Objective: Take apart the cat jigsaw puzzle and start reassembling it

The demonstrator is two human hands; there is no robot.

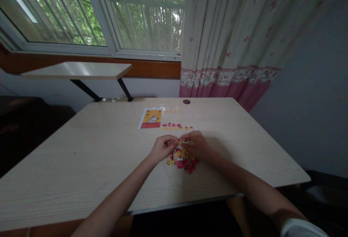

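Observation:
My left hand (163,146) and my right hand (195,143) meet fingertip to fingertip above a heap of small red and yellow puzzle pieces (182,160) on the light wooden table (89,157). Both hands are closed in a pinch on small pieces where they meet. Just beyond the hands lies a short joined row of red and yellow pieces (176,126). Farther back a second thin yellow row (173,112) lies by the reference picture card (151,118), which is orange and red with a white figure.
A round cable hole (186,102) sits near the table's far edge. A small raised shelf (78,70) stands at the back left under the window. A patterned curtain (231,37) hangs at the back right. Dark furniture flanks the table.

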